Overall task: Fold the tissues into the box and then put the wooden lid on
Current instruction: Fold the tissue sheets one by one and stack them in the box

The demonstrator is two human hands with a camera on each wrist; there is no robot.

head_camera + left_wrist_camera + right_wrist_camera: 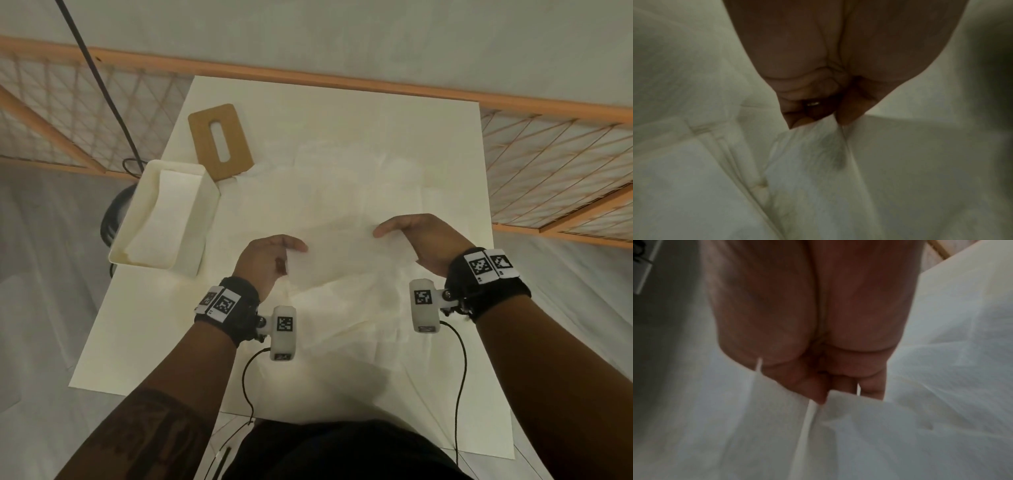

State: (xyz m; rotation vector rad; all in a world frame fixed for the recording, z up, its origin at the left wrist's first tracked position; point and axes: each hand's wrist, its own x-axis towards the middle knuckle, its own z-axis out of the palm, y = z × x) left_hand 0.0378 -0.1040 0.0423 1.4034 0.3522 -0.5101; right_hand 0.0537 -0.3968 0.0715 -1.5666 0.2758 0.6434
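A white rectangular table (445,154) fills the middle of the head view, its top covered with loose, thin, creased white tissues (342,178) that nearly match the surface. At the table's left edge stands a white open-topped box (205,212) with smooth walls and rounded corners; a folded tissue (164,212) already lies inside it. Just beyond the box, one corner close against it, the wooden lid (236,137) lies flat: a tan rounded rectangle with a long slot through its middle. Near the front, both hands hold one tissue sheet (349,253) lifted between them. The left hand (263,263) pinches its left edge and the right hand (421,240) pinches its right edge. Only the head view shows the box, lid and table layout. The left wrist view instead shows the left hand (818,73) close up, thumb and fingertips closed on the soft paper (818,154), with folds and creases below. The right wrist view shows the right hand (807,337) with fingers curled onto a doubled edge of the sheet (859,426); both wrist views are blurred.
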